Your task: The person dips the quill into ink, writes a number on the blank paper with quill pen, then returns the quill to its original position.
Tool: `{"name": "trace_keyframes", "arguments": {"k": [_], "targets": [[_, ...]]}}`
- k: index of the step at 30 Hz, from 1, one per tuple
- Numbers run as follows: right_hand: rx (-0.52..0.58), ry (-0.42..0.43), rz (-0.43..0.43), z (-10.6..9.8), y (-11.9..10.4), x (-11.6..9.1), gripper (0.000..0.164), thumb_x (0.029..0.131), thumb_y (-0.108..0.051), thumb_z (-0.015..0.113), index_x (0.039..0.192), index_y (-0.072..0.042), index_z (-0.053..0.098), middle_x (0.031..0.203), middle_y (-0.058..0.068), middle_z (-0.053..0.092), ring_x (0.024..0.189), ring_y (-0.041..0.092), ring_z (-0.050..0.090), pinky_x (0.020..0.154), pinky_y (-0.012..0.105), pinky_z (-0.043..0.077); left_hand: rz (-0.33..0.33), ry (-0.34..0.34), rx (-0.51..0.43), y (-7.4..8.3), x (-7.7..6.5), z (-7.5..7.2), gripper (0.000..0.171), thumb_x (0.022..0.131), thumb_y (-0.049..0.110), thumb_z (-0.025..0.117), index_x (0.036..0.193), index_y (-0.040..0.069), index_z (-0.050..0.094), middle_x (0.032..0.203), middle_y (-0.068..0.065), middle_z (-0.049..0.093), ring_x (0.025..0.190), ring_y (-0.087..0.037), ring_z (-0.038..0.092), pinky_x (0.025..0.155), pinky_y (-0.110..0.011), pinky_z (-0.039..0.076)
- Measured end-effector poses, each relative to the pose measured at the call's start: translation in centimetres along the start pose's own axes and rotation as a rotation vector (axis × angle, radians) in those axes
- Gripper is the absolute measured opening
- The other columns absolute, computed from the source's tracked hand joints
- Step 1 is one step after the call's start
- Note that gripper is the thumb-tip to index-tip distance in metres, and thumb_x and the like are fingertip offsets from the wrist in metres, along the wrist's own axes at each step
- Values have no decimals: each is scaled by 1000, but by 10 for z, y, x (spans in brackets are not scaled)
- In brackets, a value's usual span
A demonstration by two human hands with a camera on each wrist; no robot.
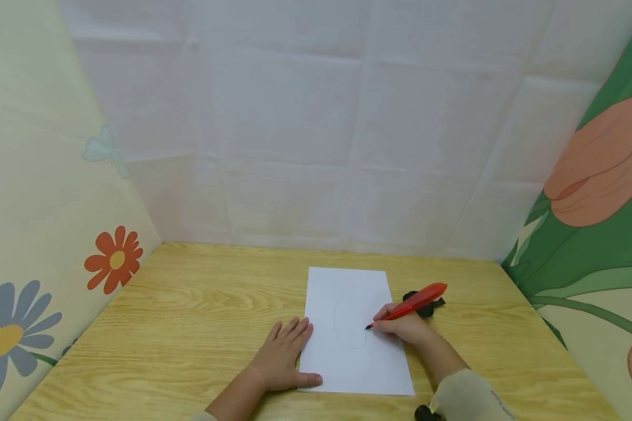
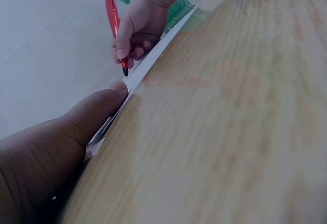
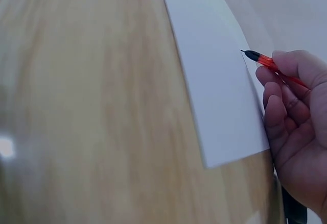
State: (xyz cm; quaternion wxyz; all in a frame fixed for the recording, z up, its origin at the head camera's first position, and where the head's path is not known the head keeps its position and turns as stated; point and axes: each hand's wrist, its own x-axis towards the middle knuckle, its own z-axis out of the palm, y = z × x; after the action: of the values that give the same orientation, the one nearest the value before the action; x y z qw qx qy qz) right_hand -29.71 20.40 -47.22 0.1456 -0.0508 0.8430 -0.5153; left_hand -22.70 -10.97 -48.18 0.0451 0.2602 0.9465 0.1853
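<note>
A white sheet of paper (image 1: 323, 362) lies on the wooden table, bearing a thin, faint curved line, like an open oval. My right hand (image 1: 408, 326) pinches a red pen (image 1: 415, 301) with a black tip. That tip meets the paper at the right end of the curve. In the right wrist view the pen's black tip (image 3: 252, 55) shows over the sheet, with the other fingers curled beneath. My left hand (image 1: 283, 358) rests flat with fingers spread, its fingertips and thumb on the paper's left edge. The left wrist view shows that thumb (image 2: 99, 106) at the sheet's edge.
A black object (image 1: 425, 310) lies on the table just behind the right hand, partly covered by the pen. Another small dark item (image 1: 425, 413) is by the right sleeve. A pale cloth backdrop (image 1: 295, 128) and flower-printed side panels (image 1: 600, 175) enclose the wooden table (image 1: 200, 304).
</note>
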Motion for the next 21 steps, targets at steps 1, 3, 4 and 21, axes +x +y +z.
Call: {"name": "trace_keyframes", "arguments": {"k": [1,3,4,21], "targets": [[2,5,6,0,0,0,21,84,-17,76,99,-4,68,71,-2,60,66,15,53,64,25,44,3,4,-4,-1,0,0,109,77,74,62,153,4,30,162,-12,26,151,-34,20,121,-59,10],[2,19,15,1,-1,1,20,84,-17,76,98,-5,68,72,-1,60,66,16,53,64,25,44,10,6,-8,-1,0,1,110,76,75,61,153,3,30,162,-13,26,151,-35,20,120,-60,10],[0,26,18,1,-1,1,19,84,-17,76,97,-5,68,72,-1,60,66,16,53,64,25,44,11,7,-10,-2,1,1,110,76,76,61,153,3,30,162,-13,26,151,-35,20,120,-60,10],[13,61,-10,3,-5,2,21,83,-13,76,99,-3,68,72,-2,61,65,15,53,62,25,45,16,9,2,-2,2,2,109,76,75,61,153,3,31,162,-13,27,151,-35,21,120,-60,11]]}}
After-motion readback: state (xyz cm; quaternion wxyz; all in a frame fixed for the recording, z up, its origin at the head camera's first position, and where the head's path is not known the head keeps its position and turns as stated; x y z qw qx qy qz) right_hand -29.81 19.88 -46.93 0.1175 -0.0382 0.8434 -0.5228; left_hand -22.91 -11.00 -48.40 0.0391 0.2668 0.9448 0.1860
